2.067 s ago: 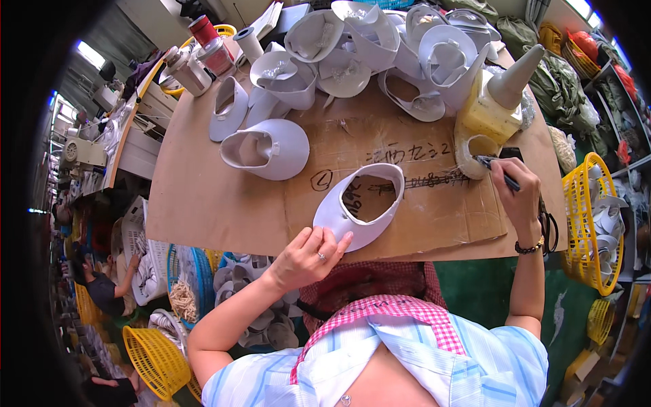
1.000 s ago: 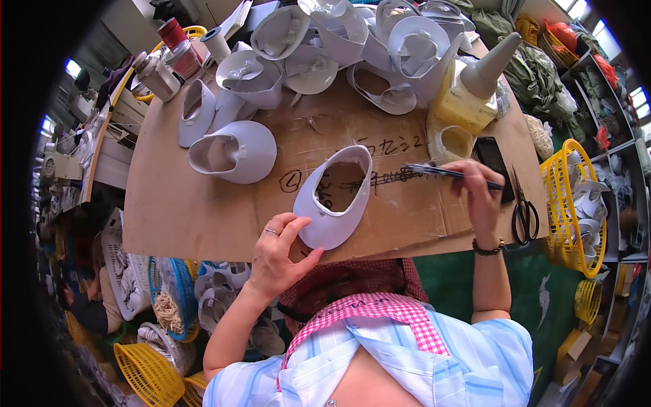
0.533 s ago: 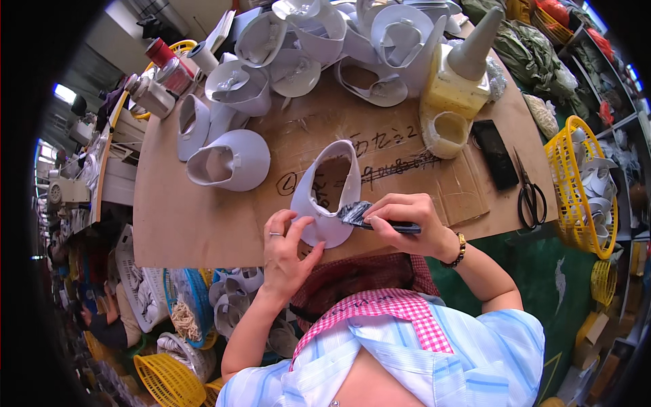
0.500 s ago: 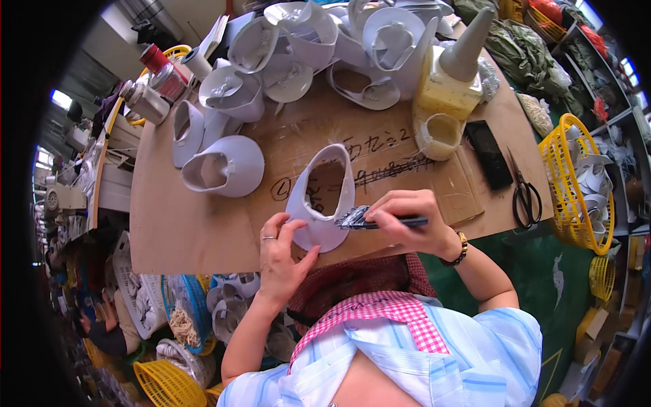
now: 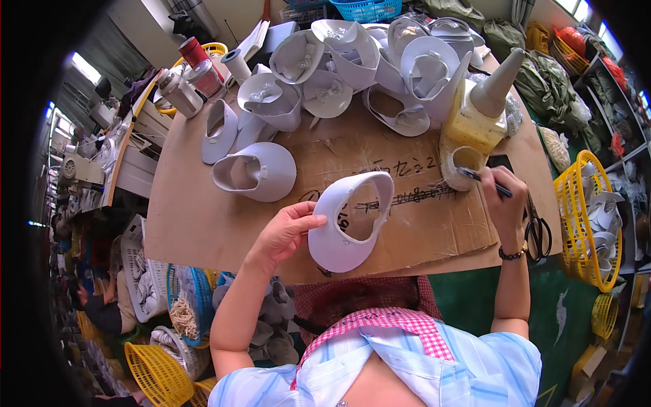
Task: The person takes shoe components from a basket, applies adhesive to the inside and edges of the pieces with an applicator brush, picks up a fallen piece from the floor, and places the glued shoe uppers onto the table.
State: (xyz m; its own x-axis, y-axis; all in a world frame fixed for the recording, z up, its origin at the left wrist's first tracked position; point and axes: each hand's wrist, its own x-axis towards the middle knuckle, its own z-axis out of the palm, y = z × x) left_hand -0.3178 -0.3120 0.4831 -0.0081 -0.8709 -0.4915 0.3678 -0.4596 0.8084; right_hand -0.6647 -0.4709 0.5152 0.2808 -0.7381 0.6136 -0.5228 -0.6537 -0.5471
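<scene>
Gluing looks to be the step in hand, judged from where the brush sits. Left hand pinches the white shoe upper at its 9 o'clock edge, thumb on top and fingers under, holding it tipped up just above the cardboard sheet near the desk's front edge. Right hand has its grip pressed together around a thin dark brush, whose tip reaches into the small round pot standing at 1 o'clock from the upper, just below the tall yellow bottle with its cone-shaped cap. So the brush seems to be loading, not spreading.

Next, by my reading, comes carrying the loaded tip from the pot back toward 8 o'clock to the upper's rim, which calls for the left hand to keep the piece steady and turned open toward the brush, and for a light stroke along the edge so nothing drips on the cardboard.

More white uppers lie at 10 to 12 o'clock across the desk; scissors lie at 3 o'clock, beside a yellow basket.
</scene>
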